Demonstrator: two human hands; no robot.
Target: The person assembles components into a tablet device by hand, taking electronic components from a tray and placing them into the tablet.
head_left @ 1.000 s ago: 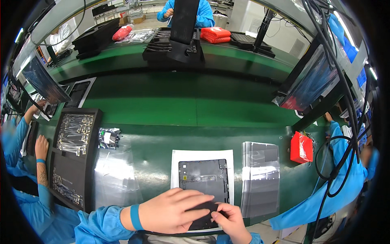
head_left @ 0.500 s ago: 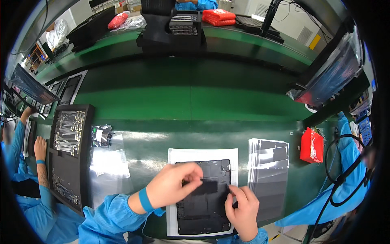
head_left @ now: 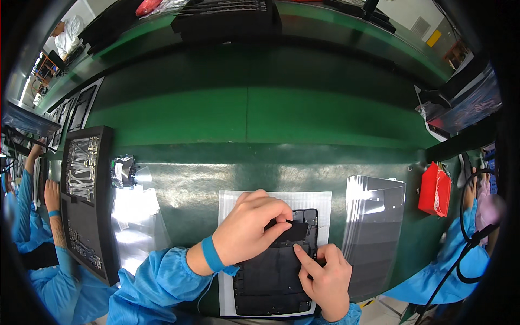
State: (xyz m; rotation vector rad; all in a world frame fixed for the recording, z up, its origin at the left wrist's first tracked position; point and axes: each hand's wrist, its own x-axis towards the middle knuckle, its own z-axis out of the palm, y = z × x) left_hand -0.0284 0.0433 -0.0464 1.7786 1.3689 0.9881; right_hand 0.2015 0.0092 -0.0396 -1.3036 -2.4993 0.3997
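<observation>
A black tablet-like device [head_left: 265,279], its inner side facing up, lies on a white sheet [head_left: 227,197] in front of me. My left hand [head_left: 252,227] reaches over its upper part, thumb and forefinger pinched on the edge of a thin black rectangular piece [head_left: 295,233]. That piece is over the upper right of the device; whether it is stuck down there, I cannot tell. My right hand [head_left: 325,276] holds nothing. Its forefinger is stretched out and touches the device just below the black piece, with the thumb apart and the other fingers bent.
Left stands a black foam tray [head_left: 105,189] of small metallic parts, beside clear plastic sheets [head_left: 143,216] and a small bag [head_left: 123,170]. On the right are stacked dark film sheets [head_left: 374,233] and a red bin [head_left: 434,189]. Co-workers' arms [head_left: 53,200] show at both sides.
The view has shifted. My left hand has moved up and right with the black piece. My right forefinger has gone from the device's right edge to a spot further inward.
</observation>
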